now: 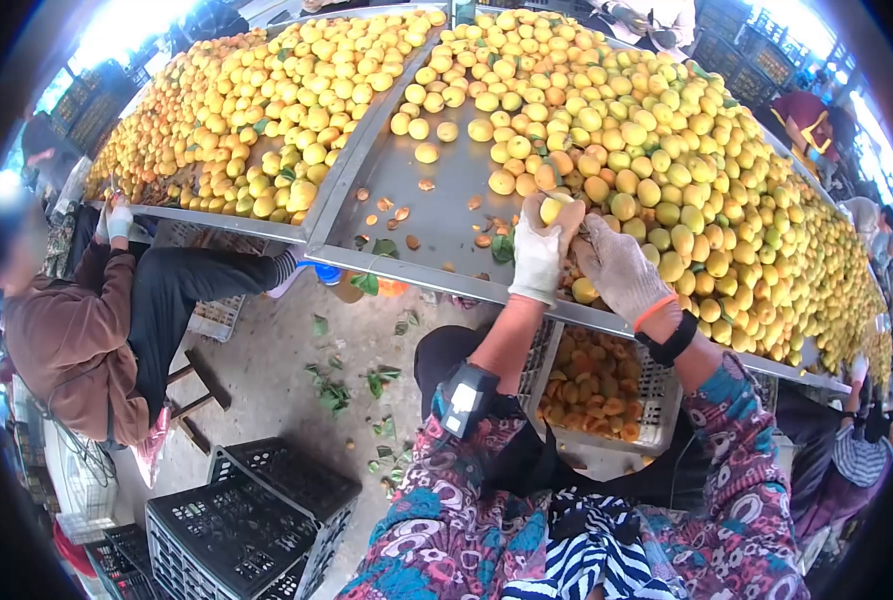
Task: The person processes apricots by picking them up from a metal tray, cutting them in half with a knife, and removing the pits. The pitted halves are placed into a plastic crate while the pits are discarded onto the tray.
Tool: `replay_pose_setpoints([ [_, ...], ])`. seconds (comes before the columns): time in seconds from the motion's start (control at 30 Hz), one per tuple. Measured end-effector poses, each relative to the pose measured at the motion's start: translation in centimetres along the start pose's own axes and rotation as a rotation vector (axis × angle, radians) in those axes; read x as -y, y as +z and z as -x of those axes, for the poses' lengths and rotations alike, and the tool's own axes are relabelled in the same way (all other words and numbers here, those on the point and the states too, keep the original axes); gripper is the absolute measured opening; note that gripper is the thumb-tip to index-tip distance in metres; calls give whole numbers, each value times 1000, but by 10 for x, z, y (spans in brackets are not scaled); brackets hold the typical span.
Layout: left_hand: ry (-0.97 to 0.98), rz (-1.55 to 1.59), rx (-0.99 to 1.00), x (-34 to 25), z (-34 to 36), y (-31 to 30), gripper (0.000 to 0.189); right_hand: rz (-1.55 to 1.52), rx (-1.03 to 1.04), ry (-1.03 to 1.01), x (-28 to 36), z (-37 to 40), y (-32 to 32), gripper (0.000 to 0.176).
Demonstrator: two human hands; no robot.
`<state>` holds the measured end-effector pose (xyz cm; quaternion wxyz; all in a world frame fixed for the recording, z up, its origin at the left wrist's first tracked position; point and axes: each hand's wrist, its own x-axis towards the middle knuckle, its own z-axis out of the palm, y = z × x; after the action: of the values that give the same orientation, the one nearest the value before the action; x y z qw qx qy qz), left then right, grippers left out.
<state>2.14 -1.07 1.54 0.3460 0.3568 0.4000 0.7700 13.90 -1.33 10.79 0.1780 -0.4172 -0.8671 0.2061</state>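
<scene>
My gloved left hand (537, 254) is closed around a yellow apricot (553, 208), held above the front edge of the metal table. Close beside it, my gloved right hand (621, 272) has its fingers bent together toward the fruit; what they grip, if anything, is hidden. A big heap of apricots (656, 150) lies on the table just beyond and to the right of both hands. Below my forearms stands a crate (663, 400) with split orange apricot halves (591, 385) in it.
A metal divider (366, 135) splits the table, with more apricots (296, 90) on its left. Pits and bits (413, 242) lie on the metal. At left sits a co-worker (76, 340) near a wooden stool (198, 390). Black crates (231, 530) and fallen leaves (331, 390) are on the floor.
</scene>
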Motion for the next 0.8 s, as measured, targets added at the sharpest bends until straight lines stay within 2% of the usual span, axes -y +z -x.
replay_pose_setpoints([
  [0.03,124,11,-103,30,-2,-2,32,5,-10,-12,-1,-4,4,24],
  [0.13,125,-263,-67,18,-5,-12,29,61,64,12,4,-15,3,23],
  [0.17,-62,-103,-46,11,-5,-12,32,44,115,26,9,-17,-1,24],
  [0.27,-16,-159,27,16,-8,-20,34,-112,131,-50,-3,-18,0,27],
  [0.37,-32,-59,71,-7,-5,-19,39,-388,228,8,-2,-16,-3,29],
  [0.47,-362,84,123,-31,0,-22,37,-400,284,67,2,-15,-8,30],
  [0.57,-381,203,52,-31,6,-14,30,-327,300,116,11,-12,-17,28],
  [0.63,-135,-14,103,-7,3,-16,26,-173,202,56,13,-10,-16,28],
  [0.7,34,-96,59,16,-3,-15,23,-113,107,-1,8,-14,-5,27],
  [0.73,78,-68,-6,28,-6,-9,24,-80,141,22,6,-16,-4,28],
  [0.8,-112,132,-80,7,-4,-5,27,-14,210,72,12,-19,-4,30],
])
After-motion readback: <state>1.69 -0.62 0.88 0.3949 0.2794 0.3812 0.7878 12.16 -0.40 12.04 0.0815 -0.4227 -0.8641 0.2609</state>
